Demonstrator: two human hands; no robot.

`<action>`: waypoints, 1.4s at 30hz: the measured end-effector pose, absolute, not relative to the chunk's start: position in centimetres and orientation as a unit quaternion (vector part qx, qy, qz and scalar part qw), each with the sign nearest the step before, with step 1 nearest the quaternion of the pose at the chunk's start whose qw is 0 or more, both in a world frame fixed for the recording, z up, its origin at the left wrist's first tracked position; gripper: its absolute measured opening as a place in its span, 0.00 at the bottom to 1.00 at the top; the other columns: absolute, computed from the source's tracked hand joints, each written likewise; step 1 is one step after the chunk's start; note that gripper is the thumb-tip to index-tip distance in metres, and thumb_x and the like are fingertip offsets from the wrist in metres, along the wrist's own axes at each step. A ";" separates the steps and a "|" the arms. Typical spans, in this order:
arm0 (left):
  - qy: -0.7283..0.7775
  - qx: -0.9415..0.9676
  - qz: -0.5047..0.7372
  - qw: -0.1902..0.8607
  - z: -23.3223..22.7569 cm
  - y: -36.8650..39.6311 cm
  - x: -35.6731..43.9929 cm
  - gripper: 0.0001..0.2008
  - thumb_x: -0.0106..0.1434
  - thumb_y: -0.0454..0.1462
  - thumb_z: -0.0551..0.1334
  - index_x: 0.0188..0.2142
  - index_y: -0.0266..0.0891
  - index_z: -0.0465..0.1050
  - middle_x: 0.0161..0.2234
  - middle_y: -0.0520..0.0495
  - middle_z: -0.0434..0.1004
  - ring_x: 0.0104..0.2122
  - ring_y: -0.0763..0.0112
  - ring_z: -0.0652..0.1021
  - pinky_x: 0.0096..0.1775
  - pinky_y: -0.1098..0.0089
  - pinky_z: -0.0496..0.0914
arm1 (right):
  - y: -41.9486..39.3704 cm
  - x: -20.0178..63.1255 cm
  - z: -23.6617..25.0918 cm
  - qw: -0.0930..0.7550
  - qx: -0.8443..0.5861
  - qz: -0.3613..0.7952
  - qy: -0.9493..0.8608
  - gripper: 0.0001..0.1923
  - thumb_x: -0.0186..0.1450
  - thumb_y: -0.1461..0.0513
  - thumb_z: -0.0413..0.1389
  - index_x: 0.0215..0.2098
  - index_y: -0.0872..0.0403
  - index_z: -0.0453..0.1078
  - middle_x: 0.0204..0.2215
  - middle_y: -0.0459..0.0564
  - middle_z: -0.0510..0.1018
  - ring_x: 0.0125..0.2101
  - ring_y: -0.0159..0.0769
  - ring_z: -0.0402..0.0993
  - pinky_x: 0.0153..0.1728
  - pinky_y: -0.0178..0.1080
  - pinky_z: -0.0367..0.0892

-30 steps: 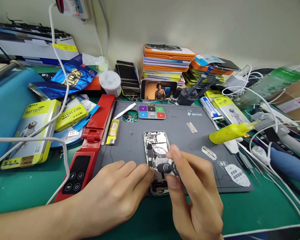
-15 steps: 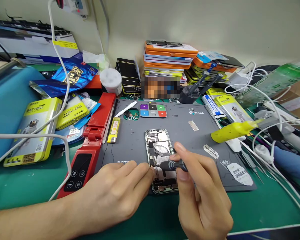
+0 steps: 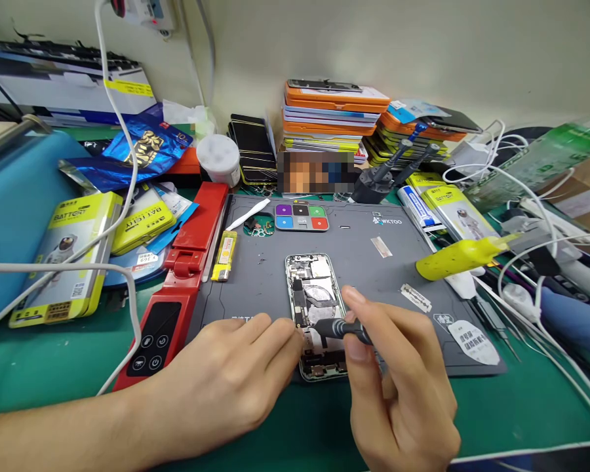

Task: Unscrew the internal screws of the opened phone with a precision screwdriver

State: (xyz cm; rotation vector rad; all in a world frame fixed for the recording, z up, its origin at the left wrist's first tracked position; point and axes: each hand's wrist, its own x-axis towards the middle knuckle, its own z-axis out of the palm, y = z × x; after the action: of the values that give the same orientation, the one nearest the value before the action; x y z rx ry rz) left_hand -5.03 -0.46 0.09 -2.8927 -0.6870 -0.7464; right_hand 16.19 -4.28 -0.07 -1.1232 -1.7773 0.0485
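Observation:
An opened phone [image 3: 319, 298] lies on the grey work mat [image 3: 255, 282], its inner boards and parts exposed. My left hand [image 3: 248, 373] is closed at the phone's left edge, fingertips pressed together; what they pinch, if anything, is hidden. A dark screwdriver with light rings [image 3: 337, 328] is gripped between the thumb and fingers of my right hand [image 3: 398, 380]. It lies almost level over the lower half of the phone, its narrow end pointing left toward my left fingertips.
Left of the phone are a yellow-ended battery [image 3: 224, 255] and a red hinged device [image 3: 181, 282]. A razor blade [image 3: 415, 297] and a yellow bottle [image 3: 452, 259] lie on the right. Behind stand a coloured magnetic tray [image 3: 301, 217] and stacked orange boxes [image 3: 334, 101]. White cables [image 3: 134, 308] cross both sides.
The screwdriver and right fingers have shifted very slightly, and a little more of the tool shows. The left hand and phone look unchanged.

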 end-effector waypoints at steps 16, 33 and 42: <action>-0.210 -0.951 -0.227 0.028 0.4 -0.3 -5.1 0.14 0.77 0.26 0.54 0.51 0.28 0.78 0.42 0.40 0.86 0.33 0.57 0.85 0.29 0.61 0.80 | -4.4 16.1 -0.3 0.508 -0.462 0.045 -0.725 0.37 0.69 0.79 0.56 0.73 0.52 0.66 0.58 0.51 0.78 0.53 0.36 0.77 0.48 0.45 0.76; -0.248 -0.847 -0.288 -0.371 2.2 0.9 -5.0 0.13 0.80 0.32 0.54 0.36 0.41 0.67 0.28 0.56 0.70 0.25 0.74 0.69 0.29 0.72 0.63 | -4.2 16.2 -0.7 0.497 -0.445 0.042 -0.744 0.38 0.68 0.78 0.58 0.74 0.55 0.63 0.53 0.52 0.80 0.52 0.36 0.78 0.51 0.44 0.77; -0.406 -0.698 -0.211 -0.551 2.0 1.8 -4.7 0.20 0.83 0.47 0.51 0.34 0.42 0.66 0.25 0.59 0.65 0.25 0.75 0.65 0.26 0.74 0.61 | -5.2 14.6 -0.2 0.618 -0.517 0.043 -0.591 0.34 0.69 0.75 0.62 0.70 0.47 0.69 0.43 0.48 0.87 0.37 0.38 0.86 0.34 0.41 0.86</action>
State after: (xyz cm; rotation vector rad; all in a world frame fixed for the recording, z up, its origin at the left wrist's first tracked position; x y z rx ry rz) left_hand -4.68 1.75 1.99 -3.6018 -2.0981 -1.0914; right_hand 14.58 -5.18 -0.20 -1.1894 -1.3591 0.0991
